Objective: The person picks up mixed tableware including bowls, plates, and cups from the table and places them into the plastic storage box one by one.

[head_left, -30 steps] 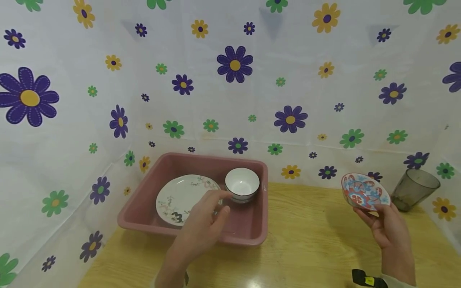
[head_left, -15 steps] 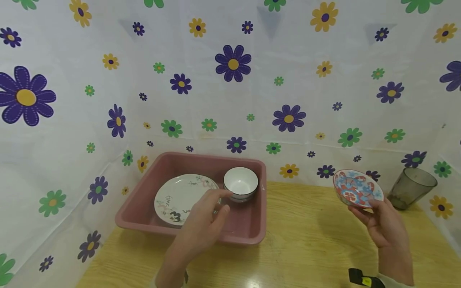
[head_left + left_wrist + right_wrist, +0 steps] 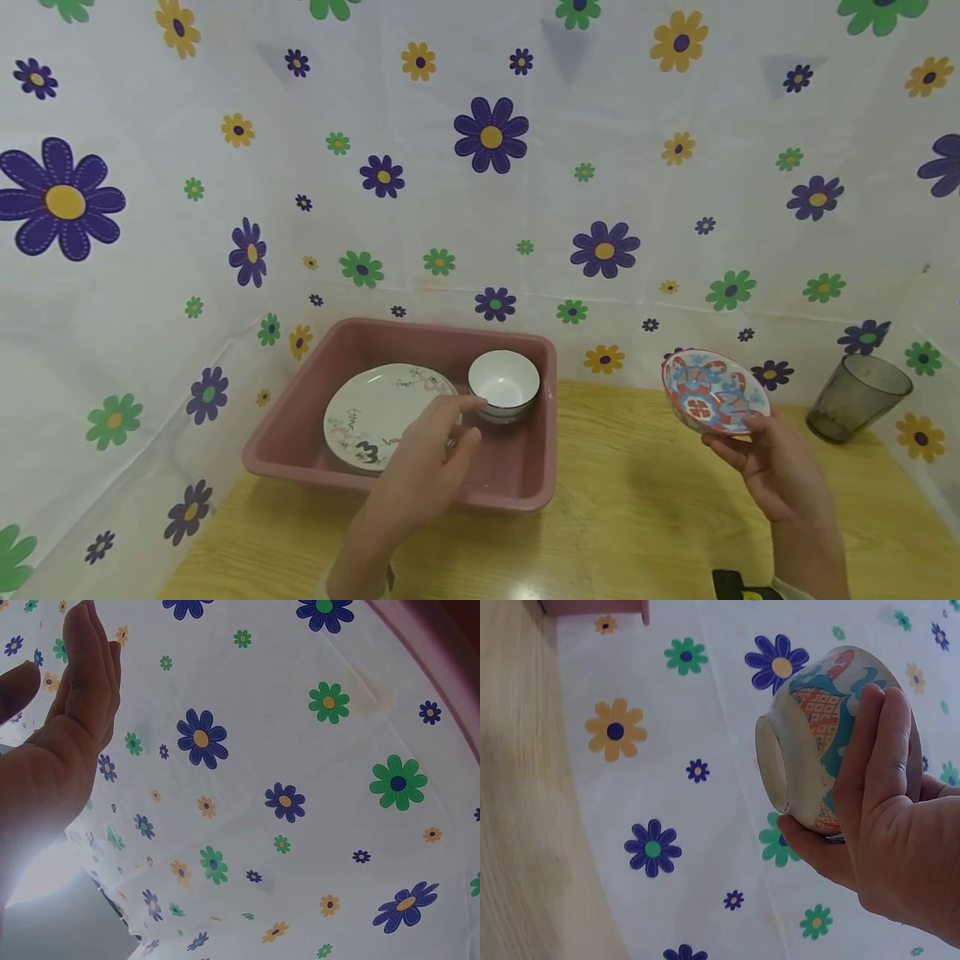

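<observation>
My right hand (image 3: 783, 471) grips a bowl (image 3: 712, 392) with red and blue patterns by its lower right side, thumb at the rim. Held above the table, the bowl tilts so its inside faces me. The right wrist view shows fingers along the outer wall of the bowl (image 3: 821, 742) and its pale foot ring. Over the front of a pink basin (image 3: 273, 454), my left hand (image 3: 427, 458) hangs with loosely extended fingers, holding nothing. Its index fingertip overlaps the near rim of a white bowl (image 3: 502, 379) in the head view. A white patterned plate (image 3: 363, 408), partly hidden by that hand, lies in the basin.
A grey see-through glass (image 3: 858, 400) stands at the right back of the wooden table (image 3: 615, 492). Behind and at the sides hangs a white flower-printed sheet (image 3: 420, 208).
My right hand has carried the red and blue bowl leftward, away from the glass. The left hand stays almost in place over the basin.
</observation>
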Tool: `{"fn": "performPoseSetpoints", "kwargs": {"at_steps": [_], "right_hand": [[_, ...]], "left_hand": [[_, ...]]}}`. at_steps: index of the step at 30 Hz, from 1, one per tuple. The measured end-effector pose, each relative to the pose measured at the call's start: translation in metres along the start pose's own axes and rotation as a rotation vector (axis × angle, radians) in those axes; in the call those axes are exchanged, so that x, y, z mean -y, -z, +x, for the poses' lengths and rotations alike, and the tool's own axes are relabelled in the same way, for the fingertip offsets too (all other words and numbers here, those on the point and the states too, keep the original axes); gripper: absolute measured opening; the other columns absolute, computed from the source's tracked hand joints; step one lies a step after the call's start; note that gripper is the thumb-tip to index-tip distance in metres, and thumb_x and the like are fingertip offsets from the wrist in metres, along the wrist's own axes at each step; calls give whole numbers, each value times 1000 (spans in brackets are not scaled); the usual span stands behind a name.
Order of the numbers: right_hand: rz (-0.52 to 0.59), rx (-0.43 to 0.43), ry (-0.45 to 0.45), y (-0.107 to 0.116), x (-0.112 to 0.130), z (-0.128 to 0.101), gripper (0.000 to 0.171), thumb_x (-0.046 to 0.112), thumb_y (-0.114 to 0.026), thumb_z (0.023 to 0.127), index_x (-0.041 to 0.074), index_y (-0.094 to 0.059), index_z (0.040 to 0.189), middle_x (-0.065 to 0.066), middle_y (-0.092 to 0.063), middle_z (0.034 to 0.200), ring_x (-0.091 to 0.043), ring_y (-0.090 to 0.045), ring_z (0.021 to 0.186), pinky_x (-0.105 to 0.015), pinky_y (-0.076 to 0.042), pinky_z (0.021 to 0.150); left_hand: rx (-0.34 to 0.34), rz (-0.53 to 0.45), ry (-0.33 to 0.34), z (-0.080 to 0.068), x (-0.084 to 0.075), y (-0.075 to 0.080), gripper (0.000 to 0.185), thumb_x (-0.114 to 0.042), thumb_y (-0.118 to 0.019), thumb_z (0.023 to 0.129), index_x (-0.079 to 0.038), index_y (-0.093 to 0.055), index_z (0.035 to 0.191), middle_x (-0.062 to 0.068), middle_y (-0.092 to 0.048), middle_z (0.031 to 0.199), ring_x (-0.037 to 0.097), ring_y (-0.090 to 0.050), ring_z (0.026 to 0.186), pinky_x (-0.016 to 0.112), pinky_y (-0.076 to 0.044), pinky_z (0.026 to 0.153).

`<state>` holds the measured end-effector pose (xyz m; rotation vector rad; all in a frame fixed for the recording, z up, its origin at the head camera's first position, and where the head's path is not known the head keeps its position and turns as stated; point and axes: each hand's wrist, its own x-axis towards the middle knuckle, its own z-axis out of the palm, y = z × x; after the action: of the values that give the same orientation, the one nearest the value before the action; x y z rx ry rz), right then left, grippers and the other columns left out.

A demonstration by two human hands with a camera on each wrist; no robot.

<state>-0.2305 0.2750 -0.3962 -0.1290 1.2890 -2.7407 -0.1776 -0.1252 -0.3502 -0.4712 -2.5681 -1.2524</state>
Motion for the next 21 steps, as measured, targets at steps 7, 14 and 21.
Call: {"fn": "performPoseSetpoints", "kwargs": {"at_steps": [7, 14, 21], "right_hand": [[-59, 102, 3, -11, -4, -5, 59, 3, -26, 106, 8, 6, 155, -14, -65, 112, -31, -70, 90, -34, -59, 80], [-9, 249, -10, -26, -7, -12, 41, 1, -23, 106, 11, -42, 141, -19, -64, 114, -35, -70, 91, -34, -59, 81], [-28, 372, -11, -43, -9, -18, 50, -1, -19, 106, 15, -54, 139, -21, -66, 114, -34, -72, 89, -34, -59, 79]], "left_hand": [[11, -14, 7, -1, 0, 0, 32, -4, -56, 96, -10, -59, 128, 2, -60, 117, 14, -63, 99, 35, -55, 83], [25, -21, -30, -1, -1, -2, 33, -3, -57, 96, -8, -58, 129, 3, -60, 119, 15, -63, 100, 36, -56, 85], [115, -52, -7, -1, -7, -6, 35, -7, -53, 99, -5, -53, 134, 5, -57, 125, 16, -61, 105, 36, -55, 88]]}}
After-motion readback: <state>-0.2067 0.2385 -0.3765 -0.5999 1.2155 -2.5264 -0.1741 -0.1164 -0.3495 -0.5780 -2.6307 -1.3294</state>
